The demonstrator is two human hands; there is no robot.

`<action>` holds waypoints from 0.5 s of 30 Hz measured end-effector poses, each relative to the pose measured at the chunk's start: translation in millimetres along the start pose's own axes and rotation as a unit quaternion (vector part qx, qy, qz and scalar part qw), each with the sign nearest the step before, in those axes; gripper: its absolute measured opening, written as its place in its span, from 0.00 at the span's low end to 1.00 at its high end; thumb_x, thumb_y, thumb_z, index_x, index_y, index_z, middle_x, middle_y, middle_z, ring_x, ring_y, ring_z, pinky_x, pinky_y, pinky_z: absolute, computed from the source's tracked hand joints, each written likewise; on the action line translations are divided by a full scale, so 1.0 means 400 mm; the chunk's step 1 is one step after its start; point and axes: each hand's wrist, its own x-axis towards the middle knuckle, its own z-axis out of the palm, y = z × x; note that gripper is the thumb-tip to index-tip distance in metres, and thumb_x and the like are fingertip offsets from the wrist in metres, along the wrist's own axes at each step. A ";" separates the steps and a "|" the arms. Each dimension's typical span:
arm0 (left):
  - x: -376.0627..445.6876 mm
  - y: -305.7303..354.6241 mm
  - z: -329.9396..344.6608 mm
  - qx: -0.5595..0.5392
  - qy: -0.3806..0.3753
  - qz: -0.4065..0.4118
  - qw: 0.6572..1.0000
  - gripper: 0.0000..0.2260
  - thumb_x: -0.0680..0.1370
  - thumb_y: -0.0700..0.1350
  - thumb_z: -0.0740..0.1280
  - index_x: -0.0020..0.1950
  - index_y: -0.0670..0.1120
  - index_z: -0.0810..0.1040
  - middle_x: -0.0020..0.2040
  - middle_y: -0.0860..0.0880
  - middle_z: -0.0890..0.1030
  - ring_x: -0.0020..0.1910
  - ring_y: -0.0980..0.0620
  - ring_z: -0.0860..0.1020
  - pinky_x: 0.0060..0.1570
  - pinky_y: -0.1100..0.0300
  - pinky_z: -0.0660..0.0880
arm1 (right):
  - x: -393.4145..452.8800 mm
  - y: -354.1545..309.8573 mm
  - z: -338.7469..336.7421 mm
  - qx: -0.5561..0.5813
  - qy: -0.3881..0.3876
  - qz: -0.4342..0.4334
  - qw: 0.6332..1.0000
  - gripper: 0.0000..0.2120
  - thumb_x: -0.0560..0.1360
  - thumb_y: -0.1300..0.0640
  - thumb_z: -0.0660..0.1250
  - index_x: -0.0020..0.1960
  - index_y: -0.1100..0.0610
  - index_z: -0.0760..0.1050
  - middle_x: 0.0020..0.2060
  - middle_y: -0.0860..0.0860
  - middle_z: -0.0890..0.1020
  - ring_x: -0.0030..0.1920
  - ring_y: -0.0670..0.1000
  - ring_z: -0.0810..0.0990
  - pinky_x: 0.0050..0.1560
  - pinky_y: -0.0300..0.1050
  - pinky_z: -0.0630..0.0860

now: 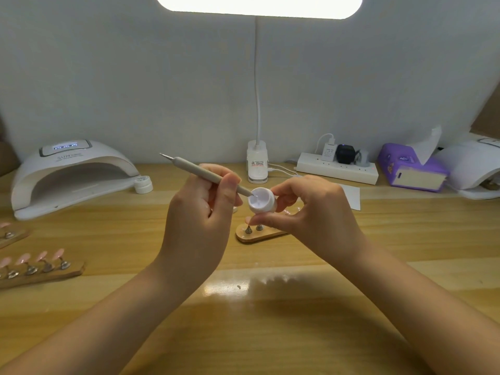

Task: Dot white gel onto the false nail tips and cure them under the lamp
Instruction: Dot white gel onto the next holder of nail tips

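Both hands are raised over the middle of the wooden bench [270, 334], close together. The L hand [200, 212] grips a grey dotting pen [208, 173] w/ fingers curled round the shaft; the pen slants up-left to a thin metal point at its far end, while its lower tip dips into the open mouth of a small white gel pot [262, 200]. The R hand [311, 209] pinches that pot btwn thumb below and fingers above/behind, tilting the opening toward the pen. So the pot sits right btwn the two hands, touching the R fingers and the pen tip.

Just under and behind the R hand, a wooden nail stand [257, 235] lies on the bench; two metal pegs show at its L end, the rest is hidden by the hand. One pink tip [247, 219] peeks out by the R thumb.

Far L: a second stand w/ a row of pink false nail tips [40, 257] on pegs, and part of a third stand at the L edge above it. Back L: a white curing lamp [73, 174], display lit, w/ a small white jar [143, 184] just beside its R foot. Back centre: a clip desk lamp [257, 163], its head lit overhead. Back R: a power strip [336, 169] w/ plugs, a purple tissue pack [411, 169], and another white lamp unit [476, 169] at the edge.
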 end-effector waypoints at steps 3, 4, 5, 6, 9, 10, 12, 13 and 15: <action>0.004 0.003 0.000 -0.039 0.012 -0.050 0.998 0.09 0.80 0.52 0.59 0.47 0.51 0.76 0.36 0.54 0.81 0.38 0.57 0.79 0.37 0.67 0.75 | 0.000 0.001 0.002 0.004 0.005 0.004 1.000 0.27 0.62 0.35 0.67 0.46 0.57 0.82 0.38 0.49 0.84 0.36 0.47 0.79 0.36 0.45 0.79; 0.007 0.002 0.001 -0.056 0.017 -0.075 0.995 0.09 0.80 0.52 0.59 0.47 0.50 0.77 0.36 0.55 0.81 0.37 0.58 0.79 0.37 0.67 0.75 | 0.000 0.001 0.002 0.006 0.007 0.006 1.000 0.26 0.62 0.35 0.67 0.46 0.57 0.82 0.38 0.49 0.84 0.36 0.47 0.79 0.36 0.45 0.79; 0.009 -0.001 0.001 -0.074 0.022 -0.100 0.992 0.10 0.81 0.51 0.60 0.47 0.49 0.77 0.35 0.56 0.81 0.36 0.59 0.79 0.36 0.68 0.75 | 0.000 0.001 0.002 0.008 0.009 0.008 1.000 0.26 0.62 0.35 0.67 0.46 0.57 0.81 0.38 0.49 0.83 0.36 0.47 0.79 0.35 0.45 0.79; 0.011 -0.003 0.002 -0.093 0.025 -0.125 0.988 0.10 0.81 0.50 0.60 0.47 0.48 0.78 0.34 0.56 0.80 0.35 0.60 0.79 0.35 0.69 0.74 | 0.000 0.001 0.003 0.009 0.010 0.010 1.000 0.26 0.62 0.35 0.68 0.46 0.57 0.81 0.38 0.49 0.83 0.36 0.46 0.79 0.35 0.46 0.79; 0.013 -0.012 0.003 -0.145 0.030 -0.187 0.971 0.11 0.82 0.50 0.60 0.47 0.46 0.78 0.32 0.55 0.80 0.32 0.61 0.77 0.33 0.70 0.74 | 0.001 0.002 0.004 0.014 0.014 0.016 1.000 0.26 0.62 0.35 0.69 0.46 0.56 0.81 0.38 0.48 0.83 0.36 0.45 0.79 0.36 0.45 0.78; 0.013 -0.014 0.003 -0.156 0.029 -0.204 0.966 0.12 0.82 0.50 0.60 0.47 0.46 0.79 0.32 0.54 0.80 0.32 0.61 0.77 0.33 0.69 0.74 | 0.001 0.002 0.005 0.016 0.015 0.018 1.000 0.26 0.62 0.35 0.69 0.46 0.56 0.81 0.38 0.47 0.83 0.36 0.45 0.79 0.36 0.45 0.78; 0.015 -0.017 0.004 -0.172 0.028 -0.233 0.957 0.12 0.82 0.51 0.60 0.46 0.46 0.79 0.31 0.53 0.80 0.32 0.59 0.77 0.33 0.66 0.75 | 0.002 0.004 0.004 0.017 0.018 0.021 0.999 0.26 0.62 0.35 0.69 0.46 0.56 0.81 0.38 0.47 0.83 0.36 0.45 0.79 0.37 0.45 0.78; 0.017 -0.019 0.004 -0.180 0.029 -0.247 0.952 0.12 0.82 0.51 0.60 0.46 0.46 0.80 0.31 0.53 0.80 0.32 0.59 0.77 0.34 0.64 0.75 | 0.002 0.005 0.003 0.017 0.020 0.020 0.999 0.26 0.62 0.35 0.69 0.46 0.56 0.81 0.37 0.46 0.83 0.36 0.45 0.78 0.37 0.44 0.78; 0.020 -0.020 0.003 -0.197 0.035 -0.269 0.942 0.13 0.82 0.51 0.60 0.44 0.47 0.80 0.31 0.53 0.80 0.32 0.57 0.76 0.37 0.60 0.74 | 0.002 0.006 0.002 0.017 0.025 0.017 0.999 0.25 0.62 0.35 0.69 0.45 0.56 0.81 0.37 0.46 0.83 0.35 0.44 0.78 0.36 0.43 0.77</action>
